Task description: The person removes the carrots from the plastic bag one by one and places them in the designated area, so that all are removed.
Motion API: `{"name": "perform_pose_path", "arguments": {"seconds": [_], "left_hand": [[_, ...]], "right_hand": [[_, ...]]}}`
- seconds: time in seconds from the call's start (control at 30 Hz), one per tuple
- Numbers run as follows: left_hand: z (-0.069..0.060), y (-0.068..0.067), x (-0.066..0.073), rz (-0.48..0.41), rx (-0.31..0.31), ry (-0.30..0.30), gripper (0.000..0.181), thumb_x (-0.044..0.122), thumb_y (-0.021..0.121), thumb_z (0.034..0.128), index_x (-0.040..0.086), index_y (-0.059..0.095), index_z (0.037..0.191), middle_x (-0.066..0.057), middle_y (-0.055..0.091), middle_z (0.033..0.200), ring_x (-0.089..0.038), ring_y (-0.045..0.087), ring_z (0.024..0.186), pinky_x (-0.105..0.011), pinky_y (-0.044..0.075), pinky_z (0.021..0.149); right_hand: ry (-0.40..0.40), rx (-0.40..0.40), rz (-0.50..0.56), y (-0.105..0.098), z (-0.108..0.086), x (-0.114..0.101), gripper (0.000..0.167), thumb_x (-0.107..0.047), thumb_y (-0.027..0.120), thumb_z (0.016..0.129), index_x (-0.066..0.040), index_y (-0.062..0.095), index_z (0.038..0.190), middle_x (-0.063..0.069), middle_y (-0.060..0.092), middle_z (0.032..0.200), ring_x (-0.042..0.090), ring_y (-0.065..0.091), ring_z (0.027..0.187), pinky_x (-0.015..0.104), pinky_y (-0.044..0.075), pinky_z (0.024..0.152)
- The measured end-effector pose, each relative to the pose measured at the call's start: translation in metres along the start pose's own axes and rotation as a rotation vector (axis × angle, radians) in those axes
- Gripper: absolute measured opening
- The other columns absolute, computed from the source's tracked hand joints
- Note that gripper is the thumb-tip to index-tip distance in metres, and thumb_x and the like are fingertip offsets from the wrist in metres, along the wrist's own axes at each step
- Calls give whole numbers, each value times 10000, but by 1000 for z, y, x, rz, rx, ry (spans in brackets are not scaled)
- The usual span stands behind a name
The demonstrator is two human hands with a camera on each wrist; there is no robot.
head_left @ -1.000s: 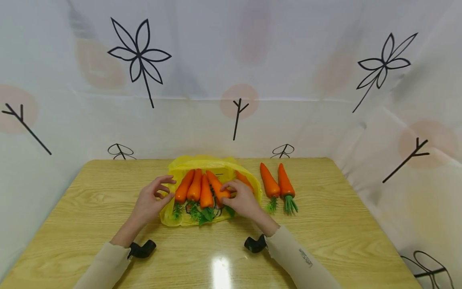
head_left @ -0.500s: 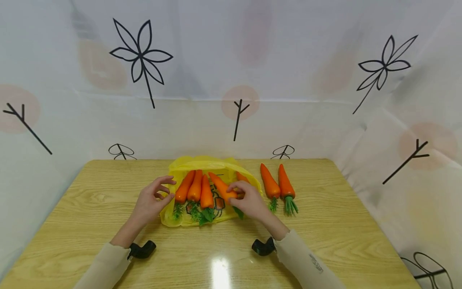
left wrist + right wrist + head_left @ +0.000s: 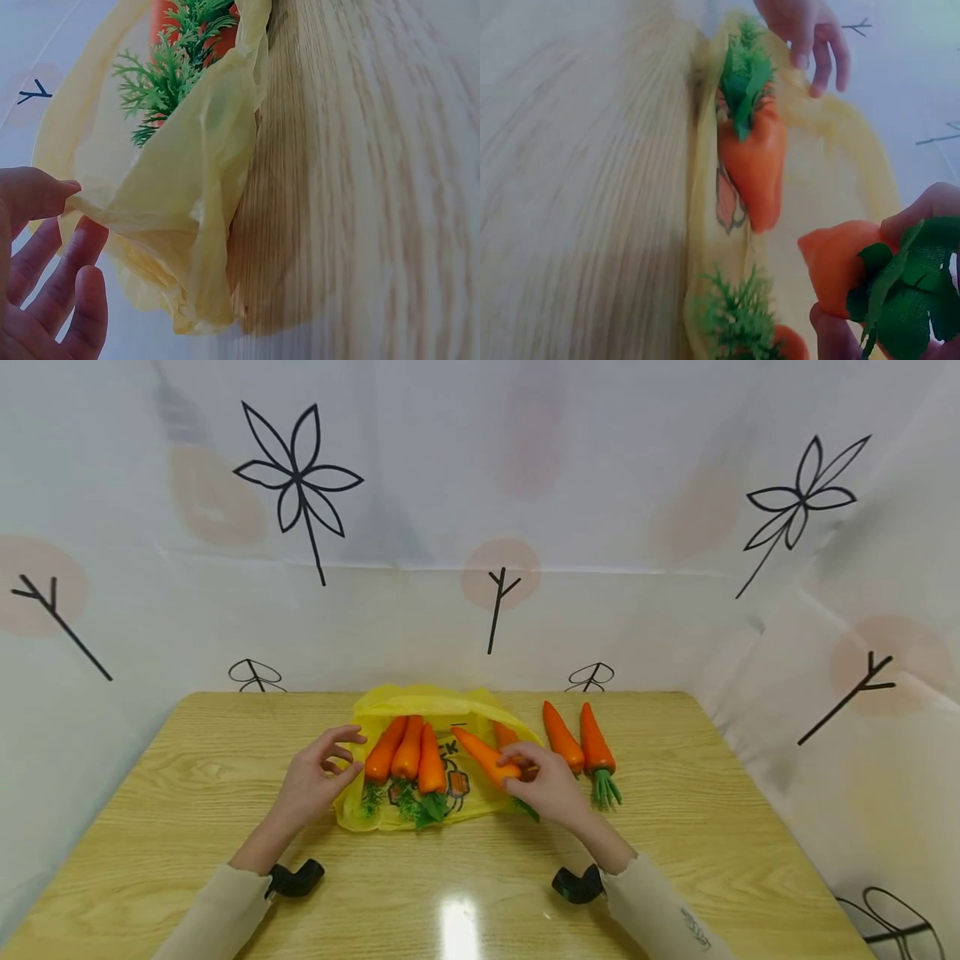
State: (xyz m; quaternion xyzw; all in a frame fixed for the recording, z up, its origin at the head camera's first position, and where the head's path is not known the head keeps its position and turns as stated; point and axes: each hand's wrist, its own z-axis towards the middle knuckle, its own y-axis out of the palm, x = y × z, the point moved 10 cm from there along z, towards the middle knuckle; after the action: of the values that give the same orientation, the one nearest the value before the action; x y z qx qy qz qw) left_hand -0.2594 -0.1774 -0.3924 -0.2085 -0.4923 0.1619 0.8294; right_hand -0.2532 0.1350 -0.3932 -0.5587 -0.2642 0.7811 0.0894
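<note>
Right hand (image 3: 550, 782) grips a carrot (image 3: 483, 757) at the yellow bag's (image 3: 423, 698) three o'clock, seemingly mid-transfer; left hand (image 3: 315, 774), pinching its nine-o'clock edge, should next steady it.

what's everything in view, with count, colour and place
table: one, pale wood, across the lower view
backdrop: white with black plant drawings and pale patches, behind and beside the table
bag: one, yellow with dark print, open on the table
carrots: three, orange with green tops, bag's left half
held carrot: one, orange with green leaves, over the bag's right half
rear carrot: one, orange, bag's right end, partly hidden
loose carrots: two, orange, right of the bag
wrist devices: two, black, one per wrist
sleeves: two, beige, lower corners
left hand: one, pinching the bag's left edge
right hand: one, holding the held carrot
</note>
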Motion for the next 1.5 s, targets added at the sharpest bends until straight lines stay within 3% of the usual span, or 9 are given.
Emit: {"name": "perform_pose_path", "arguments": {"seconds": [0.13, 0.33, 0.57, 0.73, 0.97, 1.2, 1.5], "left_hand": [[0, 0, -1, -5, -3, -5, 499, 3, 736, 886, 98, 578, 1349, -92, 677, 1176, -234, 640, 902, -289, 525, 694], [0, 1, -2, -7, -12, -5, 475, 14, 724, 900, 118, 585, 1343, -66, 680, 1169, -206, 640, 897, -279, 525, 699], [2, -1, -3, 2, -8, -13, 466, 10, 721, 902, 118, 588, 1336, -61, 679, 1165, -194, 637, 902, -264, 524, 702], [2, -2, -2, -7, -18, -18, 465, 19, 722, 904, 113, 588, 1339, -67, 676, 1174, -206, 634, 914, -269, 521, 710], [3, 0, 2, -18, -28, -7, 474, 23, 726, 902, 102, 580, 1347, -79, 673, 1181, -218, 645, 908, -281, 524, 706], [2, 1, -1, -19, -24, 1, 501, -4, 735, 885, 83, 575, 1352, -104, 673, 1180, -231, 652, 889, -281, 525, 695], [1, 2, -5, -20, -25, -18, 504, 5, 738, 886, 93, 574, 1354, -98, 671, 1179, -233, 647, 900, -281, 521, 699]], "right_hand": [[2, 18, 26, -13, -10, 6, 227, 18, 715, 865, -123, 691, 1041, 88, 646, 1236, 244, 629, 1004, 365, 543, 828], [-12, 21, 35, -32, -23, 13, 239, 42, 687, 879, -127, 675, 1048, 104, 638, 1256, 256, 630, 1012, 330, 543, 817], [-119, 3, 103, -57, -37, 11, 194, 51, 655, 915, -82, 657, 1057, 167, 623, 1267, 217, 624, 1045, 304, 526, 789], [-136, -28, 167, -76, -44, 11, 171, 62, 625, 942, -30, 629, 1087, 207, 593, 1282, 167, 624, 1009, 268, 516, 761], [-128, -66, 168, -98, -52, 18, 154, 75, 582, 960, -2, 620, 1088, 107, 599, 1291, 115, 605, 1093, 265, 517, 754], [-95, -112, 255, -112, -62, 29, 157, 81, 534, 984, 30, 591, 1121, -41, 610, 1306, 112, 611, 1117, 260, 517, 752], [-140, -81, 354, -151, -68, 37, 231, 121, 459, 998, 59, 580, 1184, -30, 590, 1352, 93, 575, 1182, 212, 501, 871]]}}
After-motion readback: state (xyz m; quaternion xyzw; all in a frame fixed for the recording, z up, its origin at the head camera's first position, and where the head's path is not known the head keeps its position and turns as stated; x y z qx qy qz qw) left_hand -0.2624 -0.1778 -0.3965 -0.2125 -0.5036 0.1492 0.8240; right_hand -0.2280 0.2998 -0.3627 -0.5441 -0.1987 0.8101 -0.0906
